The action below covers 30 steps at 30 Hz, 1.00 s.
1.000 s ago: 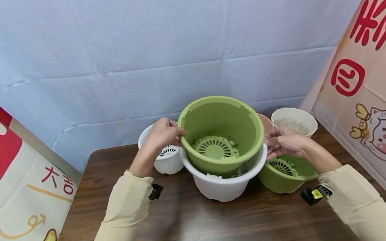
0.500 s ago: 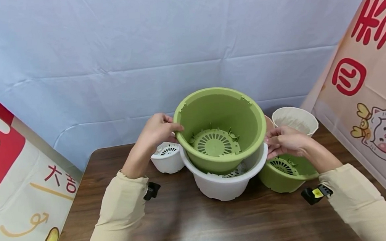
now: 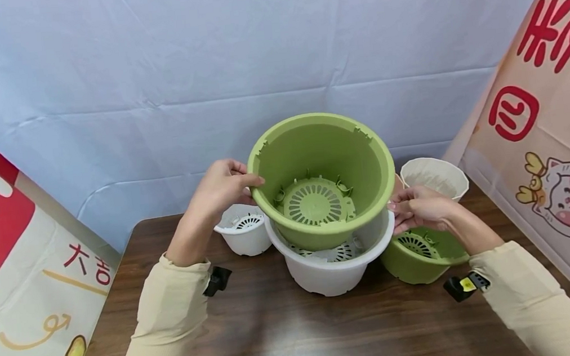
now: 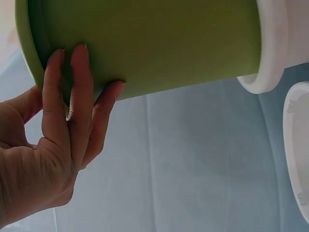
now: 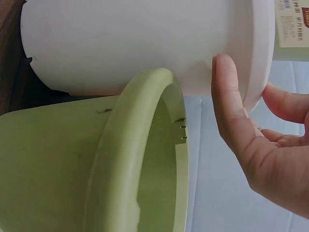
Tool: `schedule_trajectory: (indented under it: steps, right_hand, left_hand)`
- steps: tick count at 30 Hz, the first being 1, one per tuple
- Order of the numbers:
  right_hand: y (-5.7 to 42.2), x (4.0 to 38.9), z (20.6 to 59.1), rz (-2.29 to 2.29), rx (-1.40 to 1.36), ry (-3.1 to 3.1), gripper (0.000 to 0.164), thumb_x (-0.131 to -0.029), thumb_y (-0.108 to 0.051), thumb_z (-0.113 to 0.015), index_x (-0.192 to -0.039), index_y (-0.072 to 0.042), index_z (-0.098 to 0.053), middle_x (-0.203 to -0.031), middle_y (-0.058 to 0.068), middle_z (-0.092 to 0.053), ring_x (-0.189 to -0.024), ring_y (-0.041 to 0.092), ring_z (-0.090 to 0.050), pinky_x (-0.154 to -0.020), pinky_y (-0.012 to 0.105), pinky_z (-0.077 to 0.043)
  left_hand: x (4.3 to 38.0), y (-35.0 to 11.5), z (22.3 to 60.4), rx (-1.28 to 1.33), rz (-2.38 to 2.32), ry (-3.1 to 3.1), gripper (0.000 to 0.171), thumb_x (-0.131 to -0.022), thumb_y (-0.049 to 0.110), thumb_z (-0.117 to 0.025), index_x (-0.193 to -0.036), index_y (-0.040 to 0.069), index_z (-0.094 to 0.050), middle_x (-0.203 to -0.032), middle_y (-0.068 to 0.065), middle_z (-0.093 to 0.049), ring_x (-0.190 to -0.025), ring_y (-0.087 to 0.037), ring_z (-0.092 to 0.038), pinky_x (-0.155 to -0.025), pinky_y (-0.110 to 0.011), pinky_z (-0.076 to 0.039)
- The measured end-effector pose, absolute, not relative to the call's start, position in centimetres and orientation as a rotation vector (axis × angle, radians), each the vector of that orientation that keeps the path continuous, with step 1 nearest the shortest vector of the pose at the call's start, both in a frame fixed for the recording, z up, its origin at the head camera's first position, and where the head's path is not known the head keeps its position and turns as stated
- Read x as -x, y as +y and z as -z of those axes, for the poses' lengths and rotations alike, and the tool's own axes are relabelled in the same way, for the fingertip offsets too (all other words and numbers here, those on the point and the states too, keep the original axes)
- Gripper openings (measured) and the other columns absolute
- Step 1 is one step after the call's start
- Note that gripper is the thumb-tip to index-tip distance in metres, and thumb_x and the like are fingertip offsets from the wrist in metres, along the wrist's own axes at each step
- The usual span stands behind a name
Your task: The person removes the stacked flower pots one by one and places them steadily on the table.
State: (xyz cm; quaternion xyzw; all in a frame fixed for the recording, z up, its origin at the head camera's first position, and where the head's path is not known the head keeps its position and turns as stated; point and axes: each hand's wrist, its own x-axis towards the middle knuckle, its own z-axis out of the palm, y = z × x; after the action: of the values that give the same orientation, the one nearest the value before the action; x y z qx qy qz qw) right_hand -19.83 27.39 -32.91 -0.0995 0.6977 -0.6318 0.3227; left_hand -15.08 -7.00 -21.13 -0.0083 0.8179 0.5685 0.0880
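A large green plastic flowerpot (image 3: 324, 157) with a slotted bottom is partly inside a white flowerpot (image 3: 324, 279), its lower end still within the white rim. My left hand (image 3: 224, 186) pinches the green pot's left rim, thumb over the top; in the left wrist view its fingers (image 4: 81, 92) lie along the outer wall. My right hand (image 3: 422, 209) grips the white pot's right rim. In the right wrist view, one finger (image 5: 226, 82) presses the white wall (image 5: 135, 43) below the rim, with the thumb at the rim's edge. A label (image 5: 292, 24) shows on the green pot there.
A smaller white pot (image 3: 247, 242) stands at the left. Another green pot (image 3: 415, 268) sits under my right hand, close beside the white pot. Behind it are a cream faceted pot (image 3: 434, 173) and a partly hidden pinkish-orange pot (image 3: 397, 185). All stand on a brown wooden table (image 3: 289, 341).
My left hand has raised the green pot upward and slightly left, so more of the white pot's slotted bottom shows. The right hand and the white pot have stayed in place.
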Motion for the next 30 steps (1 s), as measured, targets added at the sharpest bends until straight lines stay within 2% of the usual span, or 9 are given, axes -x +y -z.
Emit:
schedule_trajectory:
  steps: [16,30]
  right_hand:
    - [27.4,19.9,33.0,1.672,0.281,1.814,0.013,-0.095,0.0,-0.04,-0.1,0.012,-0.041,-0.081,0.013,-0.058,-0.072,0.023,-0.063,-0.073,0.036,-0.054]
    - [27.3,19.9,33.2,1.669,0.28,1.825,0.014,-0.095,-0.001,-0.041,-0.101,0.012,-0.041,-0.077,0.011,-0.055,-0.071,0.021,-0.062,-0.071,0.035,-0.055]
  left_hand:
    - [14.3,-8.5,19.7,0.01,-1.858,2.452,0.018,-0.085,-0.002,-0.055,-0.098,-0.01,-0.046,-0.091,-0.017,-0.052,-0.061,-0.013,-0.061,-0.066,-0.031,-0.055]
    - [12.9,-10.7,18.9,0.029,-1.876,2.575,0.019,-0.087,0.002,-0.057,-0.098,-0.01,-0.049,-0.084,-0.014,-0.056,-0.06,-0.01,-0.062,-0.065,-0.027,-0.055]
